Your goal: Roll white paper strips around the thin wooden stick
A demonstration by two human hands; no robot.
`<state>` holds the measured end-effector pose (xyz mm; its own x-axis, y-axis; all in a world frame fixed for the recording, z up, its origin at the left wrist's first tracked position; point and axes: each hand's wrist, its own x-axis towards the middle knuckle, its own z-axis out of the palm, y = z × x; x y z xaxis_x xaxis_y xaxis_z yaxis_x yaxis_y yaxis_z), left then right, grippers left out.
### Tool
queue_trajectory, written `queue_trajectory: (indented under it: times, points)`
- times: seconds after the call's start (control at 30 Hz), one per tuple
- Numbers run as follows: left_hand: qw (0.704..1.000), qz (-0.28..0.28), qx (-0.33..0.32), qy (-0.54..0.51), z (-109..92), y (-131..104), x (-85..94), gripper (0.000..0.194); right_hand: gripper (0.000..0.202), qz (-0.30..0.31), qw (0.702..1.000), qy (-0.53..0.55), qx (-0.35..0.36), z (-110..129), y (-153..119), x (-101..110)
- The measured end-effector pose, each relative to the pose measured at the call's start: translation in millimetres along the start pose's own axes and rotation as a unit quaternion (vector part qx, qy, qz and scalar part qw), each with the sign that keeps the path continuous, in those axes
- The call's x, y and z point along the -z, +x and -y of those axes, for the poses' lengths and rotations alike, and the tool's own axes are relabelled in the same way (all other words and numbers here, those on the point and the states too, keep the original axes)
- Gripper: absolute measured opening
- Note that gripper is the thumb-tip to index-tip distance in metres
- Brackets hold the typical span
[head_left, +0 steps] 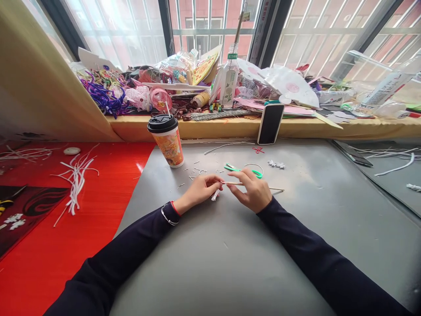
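Observation:
My left hand (pixel 204 189) is closed in a pinch on a small white knotted cord piece (pixel 215 195), whose frayed end hangs below the fingers. Just to the right, my right hand (pixel 251 189) grips a thin pale stick or cord (pixel 274 189) that runs from the left fingertips out past the right palm; which of the two it is I cannot tell. Behind the right hand lie green-handled scissors (pixel 257 174), partly covered by the fingers. Short white cord snippets (pixel 197 170) are scattered behind the left hand.
A lidded paper cup (pixel 169 145) with a straw stands at the back left of the grey mat (pixel 210 263). A phone (pixel 270 124) leans upright against the cluttered sill. White knotted pieces (pixel 276 164) and a red knot (pixel 258 150) lie behind; white cords (pixel 76 182) lie left.

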<state>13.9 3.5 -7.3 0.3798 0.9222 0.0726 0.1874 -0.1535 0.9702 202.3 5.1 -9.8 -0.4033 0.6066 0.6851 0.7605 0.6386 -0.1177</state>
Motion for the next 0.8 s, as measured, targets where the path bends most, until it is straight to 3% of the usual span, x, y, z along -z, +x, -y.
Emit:
queue_trajectory:
  times: [0.17, 0.37, 0.5, 0.7, 0.8]
  points:
    - [0.999, 0.015, -0.016, -0.037, -5.9, -4.4, -6.8, 0.030, 0.016, -0.023, 0.998, 0.022, 0.050, 3.9, -3.7, -6.7]
    - [0.998, 0.027, -0.044, -0.034, -10.9, -7.7, -7.4, 0.035, 0.012, -0.028, 0.997, 0.067, 0.006, 8.5, -4.5, -2.0]
    - [0.998, 0.034, 0.008, -0.059, -12.3, -8.2, -6.9, 0.035, 0.014, -0.018, 0.998, 0.064, 0.007, 8.1, -4.3, -2.4]
    - [0.996, -0.011, 0.043, -0.082, -11.3, -7.3, -5.9, 0.027, 0.040, 0.027, 0.999, 0.009, -0.028, 5.4, -3.0, -4.6]
    - [0.997, -0.051, 0.048, -0.042, -10.0, -5.3, -3.4, 0.025, 0.034, 0.052, 0.999, 0.004, -0.012, 3.7, -3.8, -7.0]
